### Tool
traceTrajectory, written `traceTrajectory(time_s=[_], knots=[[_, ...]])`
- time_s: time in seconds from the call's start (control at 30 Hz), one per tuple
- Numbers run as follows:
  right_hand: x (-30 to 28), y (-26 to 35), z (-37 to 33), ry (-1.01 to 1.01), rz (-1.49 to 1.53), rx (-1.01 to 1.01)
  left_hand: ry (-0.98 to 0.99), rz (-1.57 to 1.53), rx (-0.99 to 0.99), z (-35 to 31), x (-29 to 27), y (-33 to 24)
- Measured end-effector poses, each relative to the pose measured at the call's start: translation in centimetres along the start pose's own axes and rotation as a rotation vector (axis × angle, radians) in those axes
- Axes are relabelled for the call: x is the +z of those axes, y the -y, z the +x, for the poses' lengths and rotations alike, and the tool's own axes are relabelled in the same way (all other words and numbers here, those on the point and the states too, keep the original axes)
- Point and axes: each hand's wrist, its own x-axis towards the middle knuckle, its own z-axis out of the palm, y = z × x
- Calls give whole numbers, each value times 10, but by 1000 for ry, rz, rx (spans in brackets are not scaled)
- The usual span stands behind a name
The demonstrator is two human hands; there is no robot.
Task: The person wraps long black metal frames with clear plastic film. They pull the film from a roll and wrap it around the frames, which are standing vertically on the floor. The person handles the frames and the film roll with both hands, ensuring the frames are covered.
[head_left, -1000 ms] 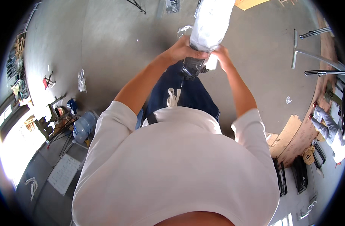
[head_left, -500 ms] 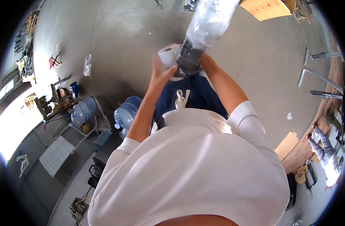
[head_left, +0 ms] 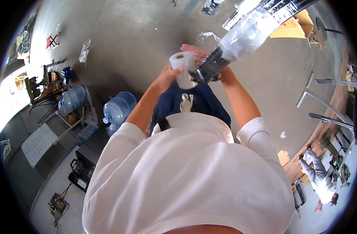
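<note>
My left hand [head_left: 166, 78] grips a white roll of clear stretch film [head_left: 183, 72], its thumb across the roll's side. Right beside the roll is the near end of a long, dark bundle [head_left: 213, 62], partly wrapped in clear film and slanting up to the right. My right hand [head_left: 194, 50] is under this bundle and supports it. Its stretched fingers show past the bundle's left side, close behind the roll, while the palm is hidden. Dark, bracket-like ends poke out at the bundle's near end, just above my lap.
Large blue water bottles [head_left: 120, 108] stand at left, near a whiteboard [head_left: 39, 144]. An opened cardboard box [head_left: 293, 28] lies at the far right. Metal frame legs [head_left: 330, 105] stick out on the right. Another person [head_left: 318, 177] is farther off, lower right. Crumpled plastic [head_left: 85, 50] lies on the floor.
The bundle has tilted further to the right, showing more of its length. The film roll has shifted slightly right and down and stands more upright, with my left hand around its side.
</note>
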Motion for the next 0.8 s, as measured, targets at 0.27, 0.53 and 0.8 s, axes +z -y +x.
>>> traceTrajectory(time_s=[0.27, 0.53, 0.8], knots=[[-1, -1, -33, -300, 340, -166, 85, 223, 15, -66, 9, -7], [10, -17, -123, -239, -295, -42, 135, 658, 45, -68, 12, -54], [139, -10, -77, -520, -819, -271, 217, 684, -3, -62, 17, -54]])
